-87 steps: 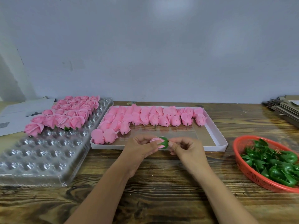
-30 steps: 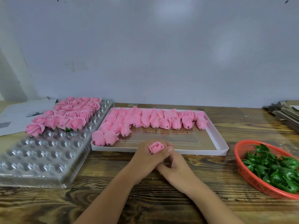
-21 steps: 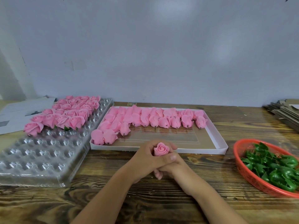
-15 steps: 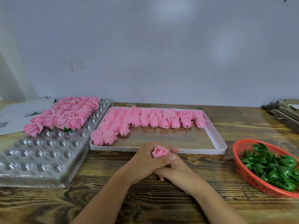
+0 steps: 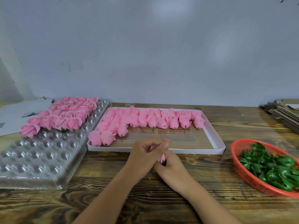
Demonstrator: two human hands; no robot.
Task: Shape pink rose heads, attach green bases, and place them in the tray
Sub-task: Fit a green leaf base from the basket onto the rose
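No readable text, label, brand or number shows anywhere in front of me. A small sticker [image 5: 130,104] on the counter [image 5: 161,199], upper middle of the frame just behind the white box [image 5: 216,139], is too small to read. The printed sheets [image 5: 17,113] at the left edge show only dark, blurred marks.

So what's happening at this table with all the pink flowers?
A person is making pink fabric rose heads. Both hands meet at the table's front: the left hand and the right hand hold one pink rose head with a green base between them, mostly hidden by fingers. Finished roses fill the far end of the clear plastic dimpled tray. Unshaped buds lie in the white cardboard box; green plastic bases wait in the red basket.
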